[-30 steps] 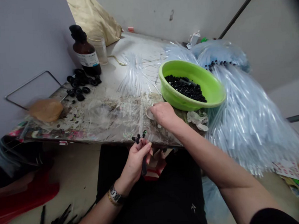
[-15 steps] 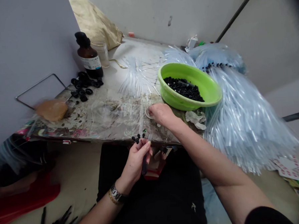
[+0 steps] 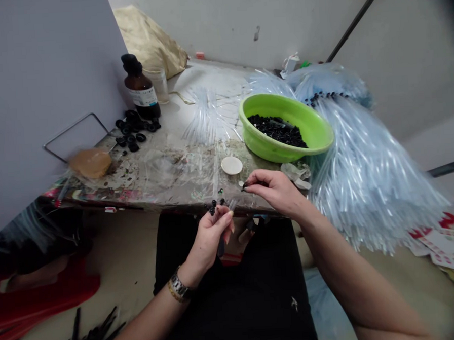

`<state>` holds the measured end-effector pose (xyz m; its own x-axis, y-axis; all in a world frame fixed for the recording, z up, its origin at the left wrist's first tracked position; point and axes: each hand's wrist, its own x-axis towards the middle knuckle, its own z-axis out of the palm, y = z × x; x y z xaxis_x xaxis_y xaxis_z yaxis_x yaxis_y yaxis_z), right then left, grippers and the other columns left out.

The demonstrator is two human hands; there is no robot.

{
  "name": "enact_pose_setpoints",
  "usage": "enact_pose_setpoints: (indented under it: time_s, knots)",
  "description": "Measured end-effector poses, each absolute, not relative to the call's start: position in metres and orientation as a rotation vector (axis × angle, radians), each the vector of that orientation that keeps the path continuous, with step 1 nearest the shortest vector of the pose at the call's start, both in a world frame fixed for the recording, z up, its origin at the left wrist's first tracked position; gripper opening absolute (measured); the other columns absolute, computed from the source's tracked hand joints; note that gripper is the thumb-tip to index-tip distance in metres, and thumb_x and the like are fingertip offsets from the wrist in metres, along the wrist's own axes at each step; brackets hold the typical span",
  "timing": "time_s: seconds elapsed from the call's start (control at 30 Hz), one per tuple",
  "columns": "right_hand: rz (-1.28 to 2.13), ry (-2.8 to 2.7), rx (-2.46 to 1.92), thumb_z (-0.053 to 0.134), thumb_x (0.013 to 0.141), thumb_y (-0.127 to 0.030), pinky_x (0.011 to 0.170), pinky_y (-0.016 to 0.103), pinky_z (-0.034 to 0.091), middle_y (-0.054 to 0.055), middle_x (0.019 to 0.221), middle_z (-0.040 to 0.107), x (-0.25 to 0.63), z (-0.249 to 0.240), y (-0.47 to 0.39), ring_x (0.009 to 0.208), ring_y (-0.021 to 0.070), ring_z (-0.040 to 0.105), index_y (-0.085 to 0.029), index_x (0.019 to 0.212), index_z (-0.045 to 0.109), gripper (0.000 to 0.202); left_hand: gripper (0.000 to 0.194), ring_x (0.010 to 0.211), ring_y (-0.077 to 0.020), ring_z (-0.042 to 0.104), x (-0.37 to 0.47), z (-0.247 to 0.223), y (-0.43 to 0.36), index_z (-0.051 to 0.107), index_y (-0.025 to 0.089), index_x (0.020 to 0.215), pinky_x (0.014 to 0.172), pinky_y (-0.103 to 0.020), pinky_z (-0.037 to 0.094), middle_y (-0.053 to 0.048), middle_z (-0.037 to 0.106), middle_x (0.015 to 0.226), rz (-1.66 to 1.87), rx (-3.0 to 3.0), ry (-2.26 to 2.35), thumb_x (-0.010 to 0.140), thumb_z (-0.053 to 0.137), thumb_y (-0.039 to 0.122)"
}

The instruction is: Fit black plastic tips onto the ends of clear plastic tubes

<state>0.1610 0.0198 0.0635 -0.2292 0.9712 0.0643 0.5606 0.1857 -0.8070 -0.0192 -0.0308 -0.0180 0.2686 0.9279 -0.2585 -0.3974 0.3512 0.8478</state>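
Head view takes in a stained, film-covered desk (image 3: pixel 162 168) pushed into a corner, and the biggest thing on it is the great sheaf of clear plastic tubes (image 3: pixel 367 173) fanning off its right end. Next in size comes a round lime-green plastic basin (image 3: pixel 316 127) holding a heap of small black caps, then a brown glass bottle (image 3: pixel 141 91) with a dark stopper at the back left, and a flat round cream-coloured disc (image 3: pixel 232 165) lying on the film just in front of the basin.

Over the near edge of the desk, the person's left hand (image 3: pixel 211 239) has its grip closed around a small bunch of clear tubes tipped with black caps (image 3: pixel 216 207), the capped ends standing up above the fingers. The right hand (image 3: pixel 275 187) is just beside it, thumb and forefinger pinched narrow on one tiny black cap (image 3: pixel 244 188); hand and bunch are near but not touching.

From where I stand, fitting it well seems to mean keeping the bunch steady, singling out one bare tube end, and meeting it squarely with the cap rather than at a slant.
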Motion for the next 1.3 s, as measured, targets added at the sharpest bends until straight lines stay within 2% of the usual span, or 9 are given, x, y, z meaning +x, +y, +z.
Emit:
enact_pose_setpoints:
  time_s: [0.43,0.83,1.13,1.3]
  knots:
    - [1.065,-1.761,-1.424,0.059,0.079,-0.021,0.065,0.023,0.038,-0.003,0.067,0.059,0.173,0.068,-0.03,0.066,0.0118,0.052,-0.017,0.071,0.06,0.01,0.026,0.039,-0.0052,0.039,-0.013,-0.01,-0.048,0.058,0.016,0.081,0.04,-0.018,0.027,0.004,0.053,0.053,0.884,0.898,0.784,0.078,0.067,0.04]
    - [0.951,-1.886,-1.43,0.059,0.081,-0.021,0.065,0.023,0.037,-0.004,0.068,0.056,0.177,0.062,-0.042,0.067,0.0114,0.051,-0.018,0.071,0.057,0.011,0.032,0.039,-0.0048,0.037,-0.012,-0.008,-0.053,0.059,0.014,0.078,0.041,-0.018,0.026,0.004,0.053,0.053,0.81,0.956,0.804,0.075,0.067,0.045]
    - [0.827,-2.053,-1.445,0.058,0.082,-0.016,0.066,0.023,0.038,-0.003,0.071,0.059,0.18,0.07,-0.051,0.069,0.0115,0.053,-0.018,0.073,0.057,0.01,0.034,0.042,-0.0053,0.037,-0.013,-0.011,-0.057,0.056,0.014,0.075,0.043,-0.02,0.027,0.004,0.05,0.055,0.779,1.066,0.793,0.081,0.061,0.047]
    - [0.81,-2.132,-1.466,0.057,0.084,-0.013,0.067,0.022,0.038,-0.003,0.073,0.059,0.18,0.075,-0.057,0.07,0.0109,0.054,-0.018,0.074,0.056,0.011,0.029,0.045,-0.0063,0.037,-0.013,-0.01,-0.058,0.053,0.016,0.07,0.045,-0.021,0.029,0.004,0.048,0.056,0.738,1.193,0.814,0.086,0.055,0.039]
